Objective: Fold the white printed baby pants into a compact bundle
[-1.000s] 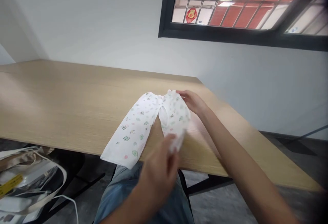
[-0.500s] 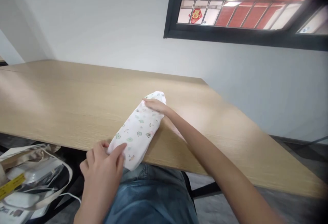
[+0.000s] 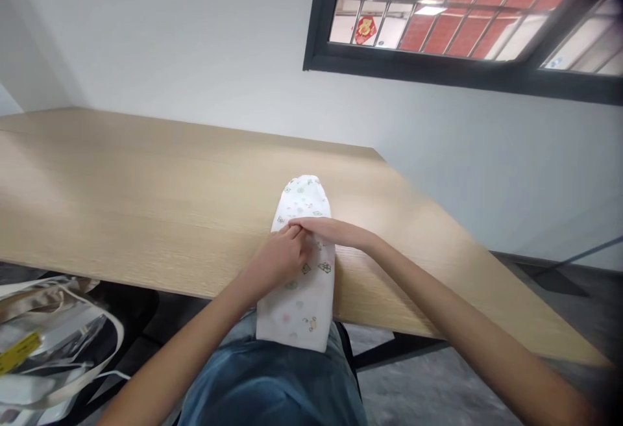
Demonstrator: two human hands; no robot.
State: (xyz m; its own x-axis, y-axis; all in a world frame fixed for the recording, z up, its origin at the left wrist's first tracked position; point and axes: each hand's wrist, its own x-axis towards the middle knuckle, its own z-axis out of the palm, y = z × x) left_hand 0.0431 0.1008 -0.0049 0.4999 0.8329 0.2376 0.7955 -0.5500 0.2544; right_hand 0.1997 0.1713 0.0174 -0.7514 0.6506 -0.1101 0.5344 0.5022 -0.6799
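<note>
1. Garment, location: a white cloth item with small green and pink printed motifs, folded into a long narrow strip. It lay lengthwise across the near edge of the light wood-grain table, with its lower end projecting past that edge above the person's blue jeans.

2. Left hand: placed on the strip's left side near mid-length. Left fingers were curled and bent down onto the cloth. Whether they pinched a fold could not be determined, as the right hand partly covered them.

3. Right hand: reached in from the right and lay across the strip at the same level. Right fingers were extended and close together, resting on the cloth and meeting the left fingers. No grip was evident.

4. Surroundings: a shiny plastic bag with a yellow label sat below the table at lower left. A black-framed window was set in the wall beyond.

5. Assessment: work in hand appeared to be pressing or adjusting the strip at mid-length. The next move called for both hands to free the cloth and for the overhanging end to be supported on the table.
</note>
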